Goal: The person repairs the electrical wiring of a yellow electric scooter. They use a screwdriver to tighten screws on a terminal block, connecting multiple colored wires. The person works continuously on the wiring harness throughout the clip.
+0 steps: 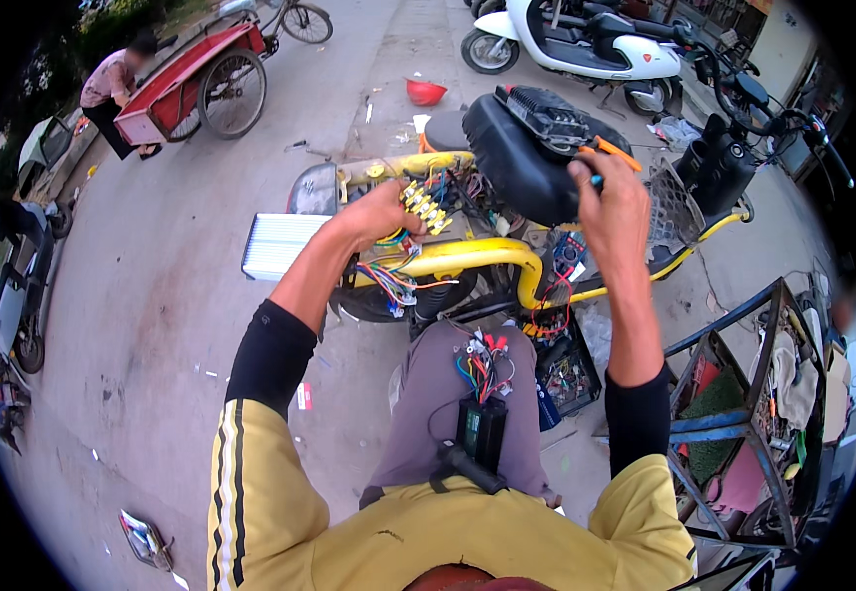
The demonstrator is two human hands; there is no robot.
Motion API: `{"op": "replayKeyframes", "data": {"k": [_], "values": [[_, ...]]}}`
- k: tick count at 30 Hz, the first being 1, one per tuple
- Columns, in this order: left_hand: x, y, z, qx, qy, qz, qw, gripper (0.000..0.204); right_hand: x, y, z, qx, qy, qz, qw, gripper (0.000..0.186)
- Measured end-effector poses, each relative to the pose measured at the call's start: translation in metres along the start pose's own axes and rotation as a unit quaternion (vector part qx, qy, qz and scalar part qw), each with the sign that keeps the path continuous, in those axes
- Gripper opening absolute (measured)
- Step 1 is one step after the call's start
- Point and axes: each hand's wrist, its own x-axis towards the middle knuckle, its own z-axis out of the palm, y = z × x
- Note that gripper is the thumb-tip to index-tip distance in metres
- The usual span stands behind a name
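Note:
My left hand point(385, 211) is closed around the near end of a strip of yellow and silver connectors point(425, 208). Coloured wires point(391, 282) hang below it over the yellow frame point(467, 258) of a stripped electric scooter. My right hand point(609, 202) is raised beside the black seat bucket point(517, 163), its fingers closed on a small teal piece point(596, 181). Just beyond those fingers is an orange-handled tool point(617, 154); its head is hard to make out. On my lap lies a black box point(481, 431) with a bunch of coloured plugs point(484, 360).
A finned silver box point(290, 245) rests at the scooter's left. By my right knee stands a parts tray point(568, 376); a metal rack point(743, 424) is further right. Beyond are a red helmet-like bowl point(425, 93), a white scooter point(586, 51) and a person point(113, 89) at a red cart point(192, 84).

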Motion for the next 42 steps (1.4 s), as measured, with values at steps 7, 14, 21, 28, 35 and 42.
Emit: {"op": "replayKeyframes", "data": {"k": [7,14,21,28,35,42], "values": [[-0.002,0.008,0.003,0.003,0.002,-0.01,1.0,0.059,-0.068,-0.032,0.092,0.281,-0.208,0.243,0.905,0.033],[-0.002,0.014,0.004,0.005,-0.004,-0.023,1.0,0.059,-0.064,-0.024,0.153,0.544,-0.231,0.467,0.658,0.033],[0.002,0.008,-0.001,0.001,-0.034,-0.041,0.999,0.069,-0.063,-0.021,0.157,0.57,-0.256,0.465,0.627,0.03],[-0.003,0.014,0.002,0.0,-0.015,-0.068,0.998,0.082,-0.058,-0.021,0.154,0.559,-0.263,0.493,0.613,0.024],[-0.002,0.014,-0.002,-0.006,-0.036,-0.072,0.997,0.057,-0.06,-0.023,0.16,0.606,-0.243,0.513,0.557,0.021],[-0.004,0.016,-0.001,-0.037,-0.036,-0.075,0.996,0.062,-0.063,-0.024,0.153,0.631,-0.238,0.508,0.536,0.021]]}}
